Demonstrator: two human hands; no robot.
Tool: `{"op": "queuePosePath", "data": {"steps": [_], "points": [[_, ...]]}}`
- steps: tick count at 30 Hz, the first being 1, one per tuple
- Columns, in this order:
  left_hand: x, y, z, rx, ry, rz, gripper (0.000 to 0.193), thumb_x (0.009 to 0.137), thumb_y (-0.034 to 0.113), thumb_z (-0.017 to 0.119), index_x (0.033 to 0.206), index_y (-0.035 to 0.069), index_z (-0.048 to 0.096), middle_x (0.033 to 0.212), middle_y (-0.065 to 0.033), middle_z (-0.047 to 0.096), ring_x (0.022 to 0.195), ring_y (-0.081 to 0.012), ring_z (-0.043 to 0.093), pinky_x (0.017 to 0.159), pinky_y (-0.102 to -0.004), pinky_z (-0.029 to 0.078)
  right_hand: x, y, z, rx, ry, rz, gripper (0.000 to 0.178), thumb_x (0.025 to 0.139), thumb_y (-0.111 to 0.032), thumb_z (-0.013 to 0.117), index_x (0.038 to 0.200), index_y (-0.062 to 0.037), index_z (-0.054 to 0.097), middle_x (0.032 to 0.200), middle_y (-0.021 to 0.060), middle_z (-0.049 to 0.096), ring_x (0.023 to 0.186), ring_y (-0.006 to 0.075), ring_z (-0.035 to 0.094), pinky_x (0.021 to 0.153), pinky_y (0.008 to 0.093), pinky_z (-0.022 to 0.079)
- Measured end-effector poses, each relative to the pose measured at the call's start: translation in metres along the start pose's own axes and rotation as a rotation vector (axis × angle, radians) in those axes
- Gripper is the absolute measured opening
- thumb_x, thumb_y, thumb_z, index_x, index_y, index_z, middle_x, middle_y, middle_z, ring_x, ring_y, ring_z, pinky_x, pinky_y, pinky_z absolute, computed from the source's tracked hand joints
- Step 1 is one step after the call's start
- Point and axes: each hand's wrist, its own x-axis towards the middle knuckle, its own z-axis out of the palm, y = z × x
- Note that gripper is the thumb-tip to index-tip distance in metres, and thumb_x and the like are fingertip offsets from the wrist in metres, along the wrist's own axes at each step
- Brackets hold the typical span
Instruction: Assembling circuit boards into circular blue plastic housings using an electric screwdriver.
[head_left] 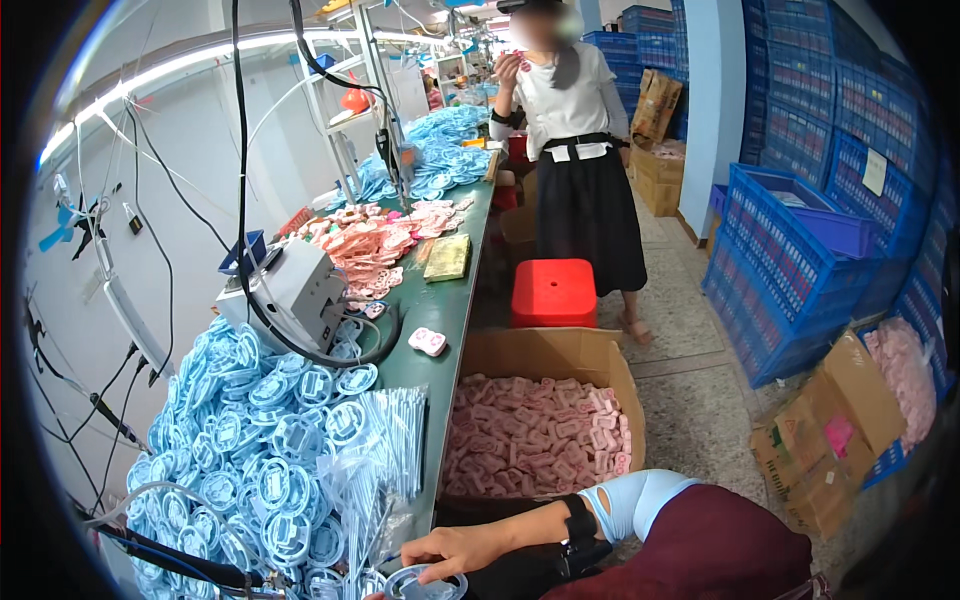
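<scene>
My right hand [455, 550] reaches in from the lower right, its fingers bent over the rim of a light blue round plastic piece [432, 584]. That piece is cut off by the lower edge. A small bit of skin beside it may be a fingertip of my left hand; the rest of that hand is out of sight. Left of my right hand, a big heap of similar light blue round pieces [270, 440] covers the near end of the green table [425, 375]. Thin pale blue sticks [395, 440], some in clear plastic, lie against the heap.
A grey box-shaped device [290, 295] with thick black cables stands behind the heap. Pink parts fill an open carton [632, 385] right of the table. Beyond it are a red stool [553, 293] and a standing person [575, 130]. Blue crates [780, 270] line the right side.
</scene>
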Motion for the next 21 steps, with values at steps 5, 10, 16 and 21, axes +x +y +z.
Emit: {"op": "queuePosePath", "data": {"steps": [5, 10, 16, 21], "points": [[-0.007, -0.01, -0.001, -0.115, 0.09, 0.029, 0.024, 0.094, 0.006, 0.059, 0.117, -0.001, 0.056, 0.103, -0.0075, 0.061, 0.09, -0.0155, 0.055, 0.082, -0.0285, 0.046, 0.002, 0.0, 0.014, 0.018, 0.0, 0.004, 0.026, 0.09, -0.023, 0.061, 0.1, -0.002, 0.05, 0.077, 0.0053, 0.051, 0.072, 0.0141, 0.048, 0.067, 0.0309, 0.039], [-0.008, -0.003, -0.006, 0.13, 0.097, -0.052, 0.018, 0.094, 0.012, 0.061, 0.108, 0.0, 0.06, 0.096, -0.0071, 0.061, 0.087, -0.015, 0.053, 0.078, -0.0289, 0.045, 0.009, 0.009, 0.024, 0.033, 0.024, -0.056, 0.027, 0.091, -0.025, 0.061, 0.101, -0.0025, 0.05, 0.078, 0.0052, 0.052, 0.072, 0.0141, 0.047, 0.067, 0.0311, 0.039], [-0.007, -0.016, -0.001, -0.032, 0.178, -0.007, 0.023, 0.095, 0.017, 0.059, 0.107, -0.002, 0.06, 0.096, -0.0069, 0.062, 0.087, -0.0157, 0.053, 0.079, -0.0284, 0.044, 0.011, 0.009, 0.022, 0.043, 0.003, 0.0, 0.027, 0.091, -0.026, 0.061, 0.1, -0.0033, 0.049, 0.076, 0.0039, 0.052, 0.071, 0.0127, 0.046, 0.065, 0.0303, 0.039], [-0.006, -0.007, -0.003, -0.079, 0.153, -0.027, 0.023, 0.096, 0.018, 0.058, 0.107, -0.003, 0.062, 0.098, -0.0085, 0.062, 0.09, -0.0157, 0.053, 0.08, -0.0291, 0.044, 0.01, 0.014, 0.014, 0.026, -0.017, 0.034, 0.031, 0.094, -0.032, 0.06, 0.099, -0.0028, 0.05, 0.074, 0.0037, 0.049, 0.07, 0.0132, 0.045, 0.066, 0.031, 0.039]]}}
